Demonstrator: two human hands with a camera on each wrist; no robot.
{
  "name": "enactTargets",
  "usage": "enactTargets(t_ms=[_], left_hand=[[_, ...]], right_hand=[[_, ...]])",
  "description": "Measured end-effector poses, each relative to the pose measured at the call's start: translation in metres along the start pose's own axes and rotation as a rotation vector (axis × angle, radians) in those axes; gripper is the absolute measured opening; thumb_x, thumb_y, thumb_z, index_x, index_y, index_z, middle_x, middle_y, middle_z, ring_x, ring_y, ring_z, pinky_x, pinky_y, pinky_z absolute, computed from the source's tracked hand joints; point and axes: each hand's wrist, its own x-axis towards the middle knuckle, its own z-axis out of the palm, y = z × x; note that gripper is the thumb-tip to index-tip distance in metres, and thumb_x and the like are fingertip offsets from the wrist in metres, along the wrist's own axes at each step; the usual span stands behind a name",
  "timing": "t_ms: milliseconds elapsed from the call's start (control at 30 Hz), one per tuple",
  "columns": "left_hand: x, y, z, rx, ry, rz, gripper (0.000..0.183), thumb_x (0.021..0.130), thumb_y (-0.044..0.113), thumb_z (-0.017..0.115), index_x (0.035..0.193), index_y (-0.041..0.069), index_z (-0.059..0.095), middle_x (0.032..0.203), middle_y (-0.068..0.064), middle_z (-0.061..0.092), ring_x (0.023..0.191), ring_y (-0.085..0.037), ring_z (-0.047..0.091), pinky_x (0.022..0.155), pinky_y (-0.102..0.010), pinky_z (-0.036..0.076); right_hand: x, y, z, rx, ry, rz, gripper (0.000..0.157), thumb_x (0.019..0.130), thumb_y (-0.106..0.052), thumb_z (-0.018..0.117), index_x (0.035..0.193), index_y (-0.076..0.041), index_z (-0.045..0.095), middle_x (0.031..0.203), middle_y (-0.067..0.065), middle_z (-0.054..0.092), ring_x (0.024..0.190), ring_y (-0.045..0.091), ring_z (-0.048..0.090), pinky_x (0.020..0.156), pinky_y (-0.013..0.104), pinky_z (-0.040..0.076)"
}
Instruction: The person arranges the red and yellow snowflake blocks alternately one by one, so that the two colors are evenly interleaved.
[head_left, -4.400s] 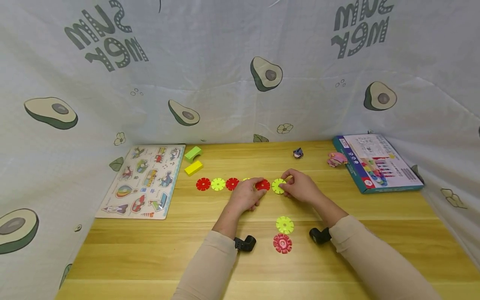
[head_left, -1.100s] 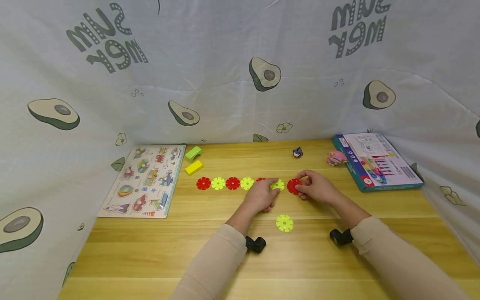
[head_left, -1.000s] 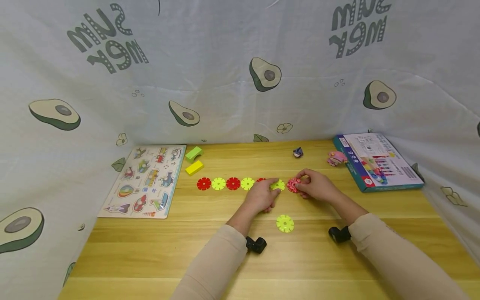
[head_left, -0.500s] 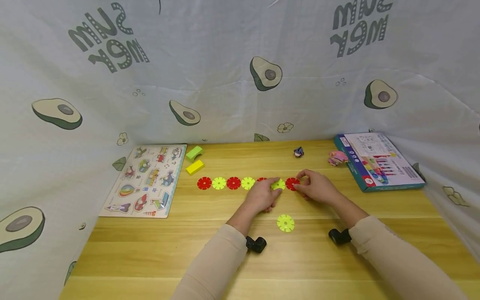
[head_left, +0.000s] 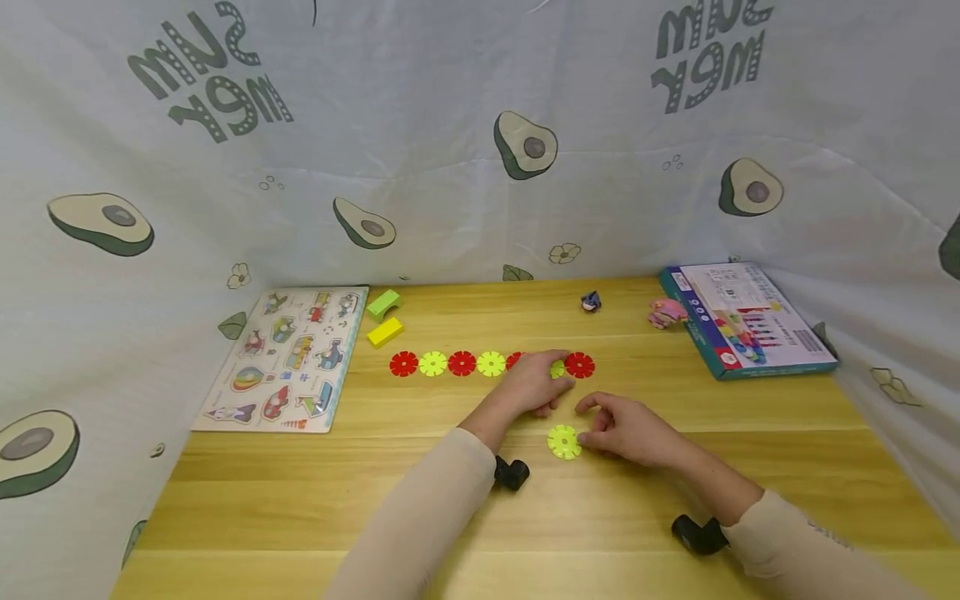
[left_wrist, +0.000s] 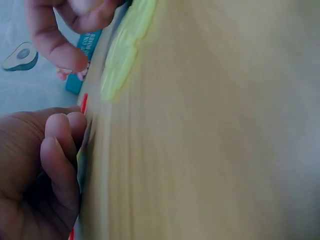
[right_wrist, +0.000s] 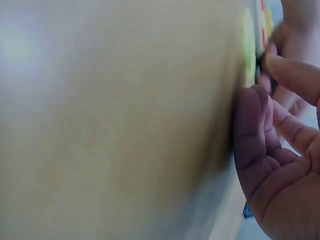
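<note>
A straight row of notched plastic snowflake discs lies on the table, red (head_left: pixel 403 364) and yellow-green (head_left: pixel 432 364) in turn. My left hand (head_left: pixel 528 383) rests at its right part, finger and thumb bracketing a yellow-green disc (head_left: pixel 557 369) and reaching the edge of the end red disc (head_left: pixel 580 365). The back of this hand partly covers another red disc (head_left: pixel 513 360). A single yellow-green disc (head_left: pixel 564 442) lies nearer me, below the row. My right hand (head_left: pixel 630 429) is beside it, thumb tip right at its edge, forefinger parted from the thumb.
At the left lies a picture puzzle board (head_left: pixel 281 358), with a green arch block (head_left: pixel 384 304) and a yellow block (head_left: pixel 385 332) beside it. Toward the back right are a small dark blue figure (head_left: pixel 591 302), a pink toy (head_left: pixel 667 313) and a flat box (head_left: pixel 750 321).
My right hand set a red disc at the row's right end, let go and moved down toward the single yellow-green disc. The left hand shifted right along the row over these seconds.
</note>
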Motion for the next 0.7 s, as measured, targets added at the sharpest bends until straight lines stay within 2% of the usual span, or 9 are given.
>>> enactTargets(t_ms=[133,267,500,700], left_hand=[[0.005,0.008,0.005,-0.045,-0.02,-0.007,0.049,0.09,0.028,0.062,0.135,0.033,0.045,0.052,-0.005,0.058,0.037,-0.017,0.052,0.037,-0.028,0.047],[0.008,0.011,0.009,-0.03,-0.005,-0.018,0.048,0.09,0.029,0.061,0.135,0.032,0.046,0.049,-0.004,0.057,0.036,-0.016,0.052,0.037,-0.026,0.046],[0.011,0.012,0.013,-0.008,0.027,-0.04,0.045,0.09,0.03,0.06,0.133,0.034,0.049,0.048,-0.002,0.056,0.035,-0.015,0.051,0.036,-0.025,0.045],[0.012,0.011,0.014,-0.025,0.041,-0.042,0.043,0.09,0.029,0.061,0.132,0.033,0.051,0.047,-0.001,0.056,0.034,-0.015,0.052,0.036,-0.025,0.046]], right_hand=[[-0.009,-0.001,0.01,-0.035,-0.012,-0.072,0.04,0.078,-0.029,0.075,0.111,-0.014,0.058,0.071,-0.001,0.055,0.058,0.015,0.05,0.05,0.025,0.041],[-0.011,-0.005,0.016,-0.065,-0.013,-0.113,0.044,0.076,-0.03,0.076,0.114,-0.014,0.059,0.07,-0.004,0.054,0.058,0.013,0.049,0.051,0.025,0.041],[-0.01,-0.012,0.021,-0.154,0.001,-0.07,0.044,0.075,-0.029,0.077,0.113,-0.017,0.058,0.067,-0.005,0.051,0.056,0.011,0.046,0.049,0.024,0.037],[-0.006,-0.016,0.02,-0.13,0.002,-0.022,0.045,0.073,-0.027,0.079,0.11,-0.015,0.057,0.067,-0.002,0.052,0.056,0.013,0.046,0.048,0.025,0.036]])
